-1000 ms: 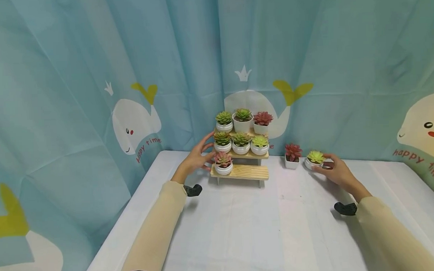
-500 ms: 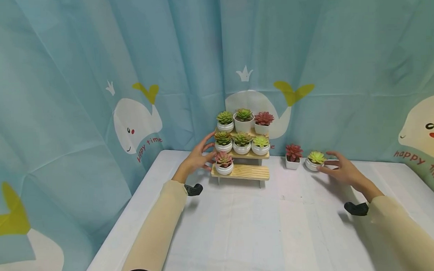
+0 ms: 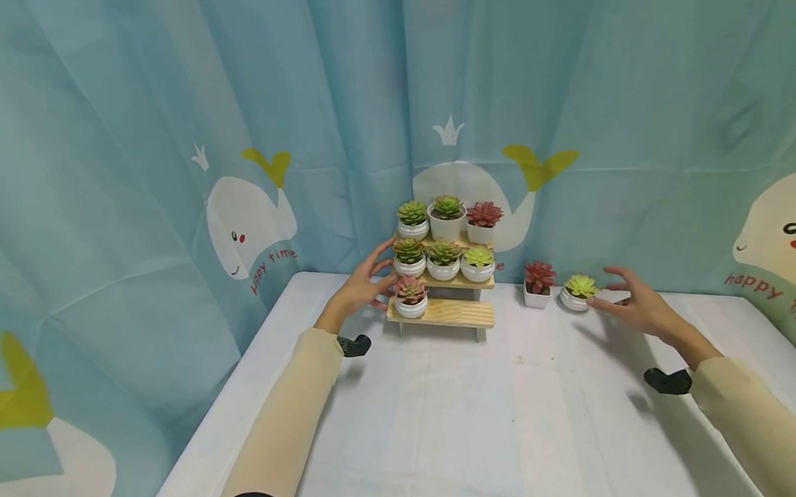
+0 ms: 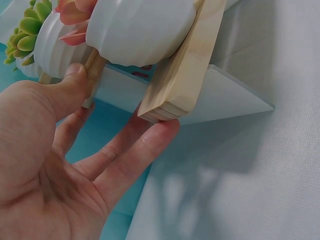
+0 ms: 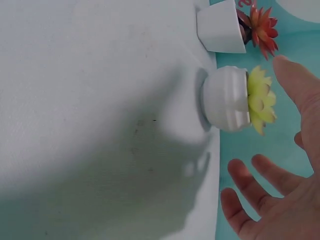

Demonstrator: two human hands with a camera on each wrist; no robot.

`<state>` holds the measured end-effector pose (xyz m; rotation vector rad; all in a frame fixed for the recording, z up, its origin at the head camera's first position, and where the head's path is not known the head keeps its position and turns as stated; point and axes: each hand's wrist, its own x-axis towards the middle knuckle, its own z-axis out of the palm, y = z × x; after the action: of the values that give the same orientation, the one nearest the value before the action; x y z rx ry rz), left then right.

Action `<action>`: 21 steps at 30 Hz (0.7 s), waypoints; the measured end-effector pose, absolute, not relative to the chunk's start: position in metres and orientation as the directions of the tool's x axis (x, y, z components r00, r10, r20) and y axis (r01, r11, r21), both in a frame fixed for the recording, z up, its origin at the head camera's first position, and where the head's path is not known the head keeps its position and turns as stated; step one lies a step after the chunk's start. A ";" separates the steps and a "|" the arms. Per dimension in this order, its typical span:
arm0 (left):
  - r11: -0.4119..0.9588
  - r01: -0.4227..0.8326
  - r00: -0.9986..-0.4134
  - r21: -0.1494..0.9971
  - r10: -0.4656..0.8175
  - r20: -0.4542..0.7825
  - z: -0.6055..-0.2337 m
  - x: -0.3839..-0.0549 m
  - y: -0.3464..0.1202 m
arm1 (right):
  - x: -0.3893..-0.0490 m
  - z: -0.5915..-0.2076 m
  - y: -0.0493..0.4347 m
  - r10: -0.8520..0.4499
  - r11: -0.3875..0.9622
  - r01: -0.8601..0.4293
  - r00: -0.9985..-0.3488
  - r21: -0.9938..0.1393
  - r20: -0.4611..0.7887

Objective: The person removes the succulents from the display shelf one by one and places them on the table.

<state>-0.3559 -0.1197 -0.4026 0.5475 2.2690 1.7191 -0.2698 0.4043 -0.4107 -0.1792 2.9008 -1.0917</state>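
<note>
A tiered wooden stand (image 3: 459,313) with white legs bears several potted artificial succulents. My left hand (image 3: 360,288) is at its left side, fingers spread. In the left wrist view, the thumb (image 4: 75,75) touches the end of a higher plank and fingertips (image 4: 162,135) touch the end of the lowest plank. A pink succulent (image 3: 410,292) in a white pot sits on the lowest step, close to that hand. My right hand (image 3: 640,309), fingers apart and holding nothing, is beside a yellow-green succulent (image 3: 579,290) in a round white pot on the table; the right wrist view shows a gap between them.
Left of the yellow-green succulent stands a red succulent (image 3: 539,280) in a square white pot. A blue curtain (image 3: 341,133) with whale prints hangs behind the white-covered table (image 3: 457,422). Green and red succulents fill the stand's upper two steps.
My right hand has come away from the yellow-green succulent's pot, moving right with its fingers spreading. That pot stays on the table. My left hand has kept its place at the stand.
</note>
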 end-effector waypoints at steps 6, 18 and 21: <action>0.230 0.155 -0.899 0.961 0.437 0.040 -0.404 -0.356 -0.121 | -0.269 -0.407 0.402 -0.129 0.738 -0.121 -0.991 -0.664 0.037; 0.222 0.153 -0.896 0.963 0.443 0.040 -0.402 -0.355 -0.121 | -0.268 -0.402 0.393 -0.125 0.754 -0.160 -0.987 -0.637 0.100; 0.221 0.155 -0.893 0.963 0.449 0.041 -0.402 -0.354 -0.121 | -0.266 -0.399 0.391 -0.131 0.758 -0.179 -0.984 -0.627 0.123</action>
<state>-0.3543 -0.1208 -0.4022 0.5708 2.2495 1.7286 -0.2664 0.3906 -0.3986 -0.2667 3.0116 -1.0865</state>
